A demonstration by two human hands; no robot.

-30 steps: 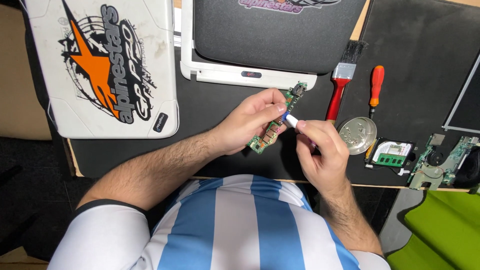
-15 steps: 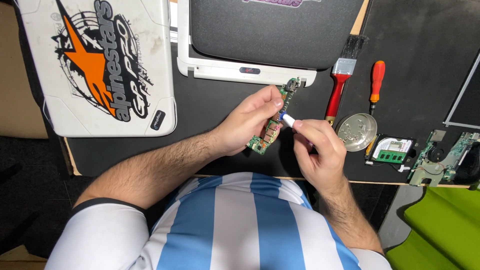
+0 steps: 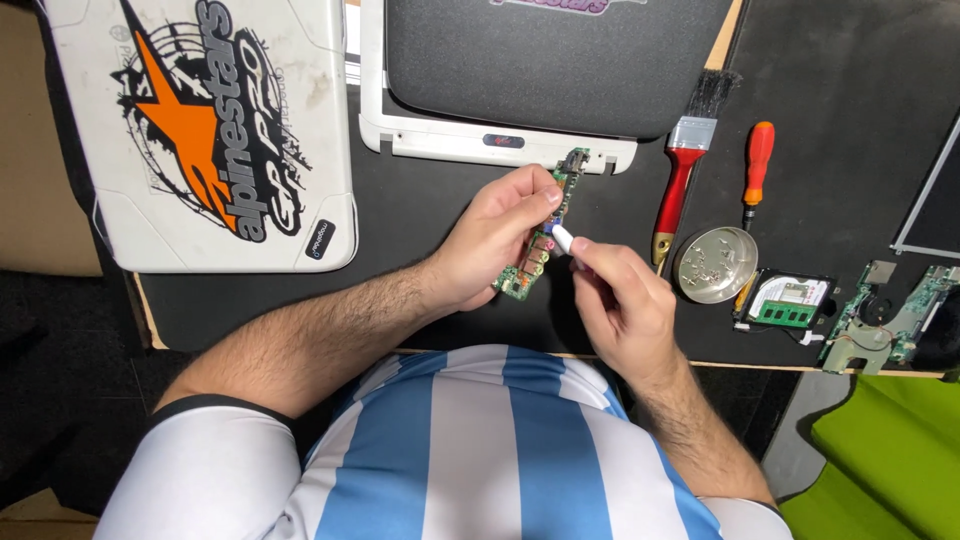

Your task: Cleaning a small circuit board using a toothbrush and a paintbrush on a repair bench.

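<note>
Pinching narrow green board [image 3: 540, 235] w/ left-hand fingers [image 3: 530, 195], long axis up-right; right fingers [image 3: 590, 255] pinch white swab [image 3: 562, 238].

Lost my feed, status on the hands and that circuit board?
Left hand grips narrow green circuit board, held above the black mat. Right hand presses small white tool to it. Nothing in the way.

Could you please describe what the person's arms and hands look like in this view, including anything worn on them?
Both hands, the left hand and the right hand, are bare, with no gloves, rings or watch visible. The forearms are bare and hairy. The left arm emerges from a short white sleeve edged with a dark band, part of a shirt with light blue and white vertical stripes.
</note>
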